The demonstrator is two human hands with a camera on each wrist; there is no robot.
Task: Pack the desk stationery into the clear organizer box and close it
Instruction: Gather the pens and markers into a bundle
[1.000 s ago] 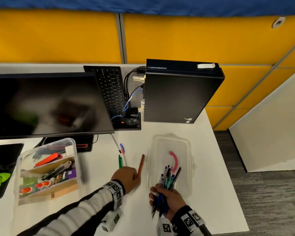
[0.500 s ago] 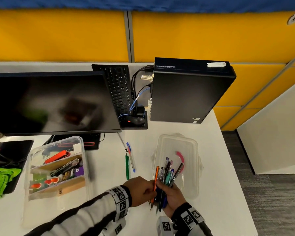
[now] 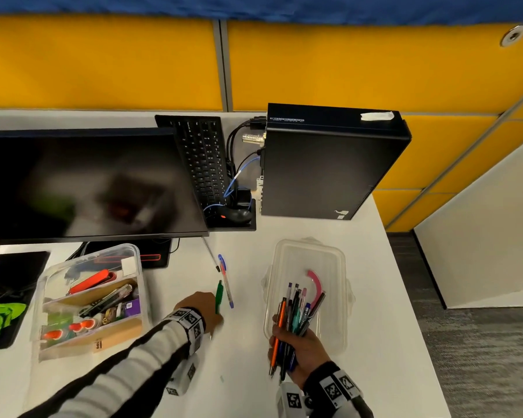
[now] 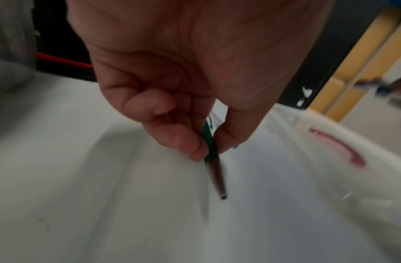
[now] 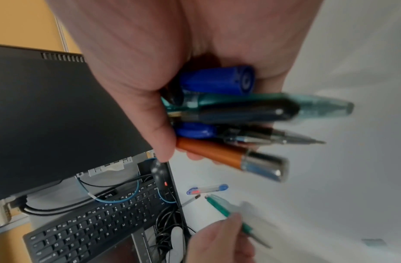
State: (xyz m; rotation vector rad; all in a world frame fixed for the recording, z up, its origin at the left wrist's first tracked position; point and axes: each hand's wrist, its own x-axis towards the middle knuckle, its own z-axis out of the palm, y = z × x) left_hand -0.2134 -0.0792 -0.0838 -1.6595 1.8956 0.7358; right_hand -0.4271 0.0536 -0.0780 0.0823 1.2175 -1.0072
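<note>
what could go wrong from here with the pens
1. The right hand grips a thick bundle of mixed pens near their lower ends; adding more could let one slide out onto the white desk.
2. The left hand pinches the green pen only at its fingertips, so the pen may twist or drop in the handover.
3. The clear-barrelled pen with blue ends and a thin pen lie close by and could get knocked.

I am wearing a black-and-white striped sleeve [image 3: 112, 375] on my left arm, and black wristbands [image 3: 189, 322] bearing square black-and-white coded markers are circling both wrists.
</note>
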